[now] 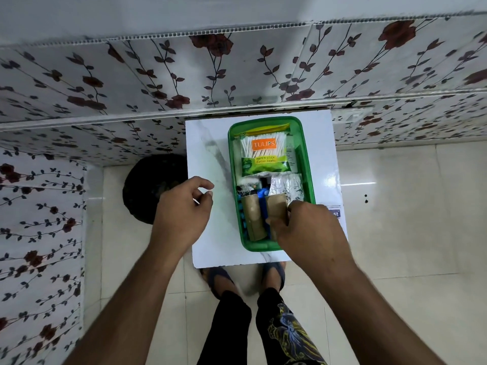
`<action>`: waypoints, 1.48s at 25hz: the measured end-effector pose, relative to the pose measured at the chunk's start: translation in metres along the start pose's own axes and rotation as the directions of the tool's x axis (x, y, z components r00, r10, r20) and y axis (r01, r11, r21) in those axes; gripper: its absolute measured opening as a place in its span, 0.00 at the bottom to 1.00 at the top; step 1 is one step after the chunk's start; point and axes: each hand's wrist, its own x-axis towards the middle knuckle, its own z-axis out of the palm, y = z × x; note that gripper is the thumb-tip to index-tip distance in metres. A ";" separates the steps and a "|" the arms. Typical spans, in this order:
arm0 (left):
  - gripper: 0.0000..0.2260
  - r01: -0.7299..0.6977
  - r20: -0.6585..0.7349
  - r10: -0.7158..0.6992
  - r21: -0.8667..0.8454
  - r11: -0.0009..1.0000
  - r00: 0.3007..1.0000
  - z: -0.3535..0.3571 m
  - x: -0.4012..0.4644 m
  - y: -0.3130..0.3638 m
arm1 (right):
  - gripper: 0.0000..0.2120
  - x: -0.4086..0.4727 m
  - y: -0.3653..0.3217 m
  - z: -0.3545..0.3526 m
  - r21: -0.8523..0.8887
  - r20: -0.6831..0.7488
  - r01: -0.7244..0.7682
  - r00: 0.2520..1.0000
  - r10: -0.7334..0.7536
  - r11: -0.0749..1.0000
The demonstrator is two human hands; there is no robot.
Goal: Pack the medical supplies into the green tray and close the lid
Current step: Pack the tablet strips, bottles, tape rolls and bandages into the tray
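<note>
Head view: rectangular green plastic tray (308,164) sits on the white marble-look surface (208,154), right of centre, already nearly full. Clear-and-green packet of paper-stick cotton swabs (264,154) fills the far half. Nearer: a silver foil blister strip (286,187), a patch of white gauze (243,183), a brown cardboard roll (253,219) and a blue piece (263,210) wedged beside it. Right hand (308,227) is inside the near right corner, fingers pinched on a brown cardboard piece (276,206), pressing or seating it. Left hand (181,206) hovers off the tray over bare surface, fingers loosely curled, holding nothing.

No lid visible anywhere; a printed label (335,212) peeks out behind the right hand, can't tell what it belongs to.

Risks: contents look stacked high, so the lid may not seat. Tray is unbraced, so a one-sided push could slide it toward the near edge. Crushing the blister strip is also likely if items are forced down.
</note>
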 end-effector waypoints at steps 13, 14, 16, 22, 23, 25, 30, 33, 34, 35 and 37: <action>0.08 -0.521 0.279 0.502 -0.006 0.853 0.819 0.097 0.016 0.166 | 0.31 -0.002 0.157 0.046 0.265 0.046 -0.450 0.889 0.455 0.853; 0.08 -0.544 0.304 0.515 0.015 0.839 0.802 0.106 0.016 0.171 | 0.29 0.001 0.160 0.050 0.291 0.055 -0.451 0.888 0.456 0.843; 0.08 -0.566 0.352 0.519 0.042 0.823 0.779 0.120 0.016 0.174 | 0.21 0.004 0.165 0.053 0.348 0.047 -0.450 0.885 0.464 0.823; 0.09 -0.533 0.361 0.481 0.057 0.844 0.799 0.121 0.013 0.170 | 0.04 -0.005 0.177 0.013 0.610 0.023 -0.431 0.848 0.529 0.665; 0.11 -0.519 0.358 0.468 0.057 0.853 0.808 0.116 0.010 0.169 | 0.04 -0.008 0.179 -0.003 0.704 -0.001 -0.382 0.842 0.539 0.599; 0.20 -0.458 0.442 0.401 0.027 0.888 0.803 0.106 0.002 0.167 | 0.04 -0.012 0.172 -0.034 0.866 -0.030 -0.227 0.867 0.498 0.446; 0.30 -0.070 0.436 0.216 -0.328 0.942 0.874 0.069 -0.012 0.150 | 0.03 -0.002 0.137 -0.065 0.929 0.007 -0.079 0.980 0.197 0.362; 0.29 0.001 0.164 0.050 -0.296 0.955 0.985 0.033 0.003 0.122 | 0.06 0.010 0.150 -0.034 0.772 -0.031 -0.254 0.901 0.433 0.582; 0.29 0.026 0.125 0.008 -0.263 0.964 0.992 0.027 0.008 0.115 | 0.12 0.011 0.156 -0.019 0.636 0.002 -0.360 0.885 0.466 0.682; 0.29 0.029 0.092 -0.010 -0.204 0.979 0.996 0.024 0.013 0.108 | 0.19 0.012 0.160 -0.004 0.503 0.059 -0.423 0.887 0.458 0.754; 0.29 -0.020 0.016 0.020 -0.012 1.000 1.000 0.025 0.025 0.100 | 0.31 0.012 0.161 0.021 0.331 0.161 -0.454 0.891 0.425 0.827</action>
